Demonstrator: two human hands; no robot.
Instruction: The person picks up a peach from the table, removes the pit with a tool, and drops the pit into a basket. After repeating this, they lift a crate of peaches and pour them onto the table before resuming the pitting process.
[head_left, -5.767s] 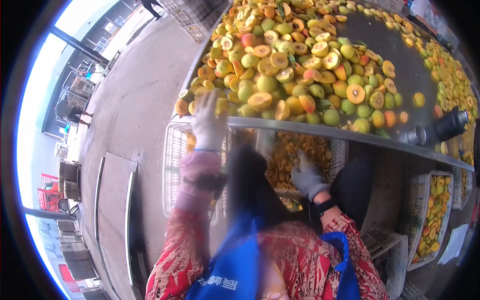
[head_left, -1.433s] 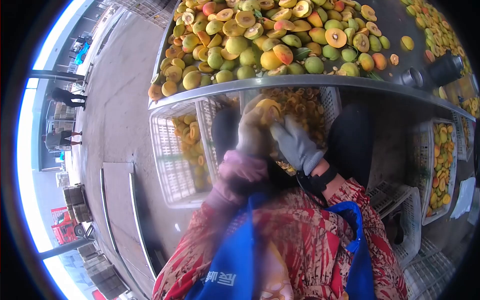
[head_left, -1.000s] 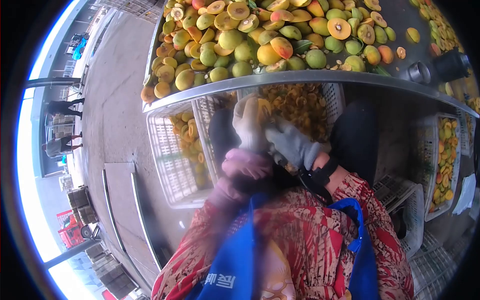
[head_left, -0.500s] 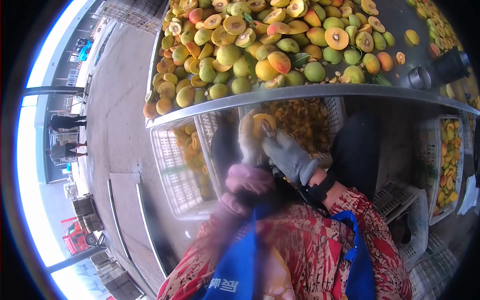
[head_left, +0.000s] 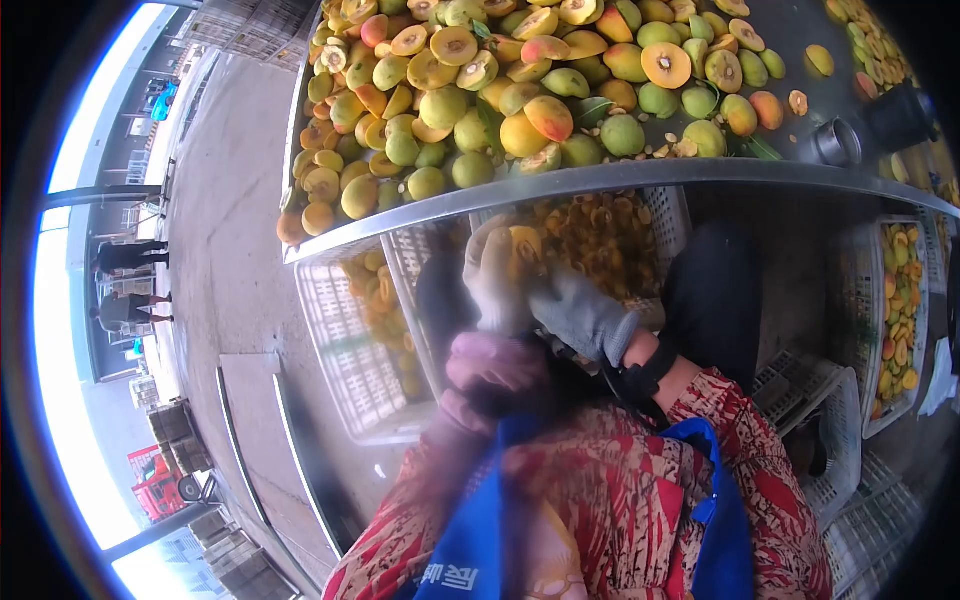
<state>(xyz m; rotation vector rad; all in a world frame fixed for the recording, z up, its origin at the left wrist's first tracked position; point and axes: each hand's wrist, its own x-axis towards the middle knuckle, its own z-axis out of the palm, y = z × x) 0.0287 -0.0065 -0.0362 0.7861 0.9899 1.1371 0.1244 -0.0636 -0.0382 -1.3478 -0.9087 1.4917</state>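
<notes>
My left hand [head_left: 490, 278], in a pale glove, is closed around a yellow peach half [head_left: 525, 246], its cut side showing. My right hand [head_left: 585, 312], in a grey glove, is closed right beside the fruit. A small metal-tipped hand tool showed in it a moment earlier; now its tip is blurred and mostly hidden at the peach half. Both hands are over my lap, below the table edge. Beneath and beyond them, a crate [head_left: 672, 222] holds many orange-yellow fruit pieces.
A metal table [head_left: 560, 180] ahead bears heaped whole and halved peaches [head_left: 440, 105] and a dark cylindrical object with a metal collar [head_left: 836, 142]. White crates with fruit stand at left [head_left: 350, 350] and right [head_left: 868, 330]. Two people [head_left: 130, 255] and a red vehicle [head_left: 160, 485] are far left.
The peach half has turned in my left hand. My right hand has shifted slightly, and the tool tip that showed against the fruit is less visible. The view has moved a little.
</notes>
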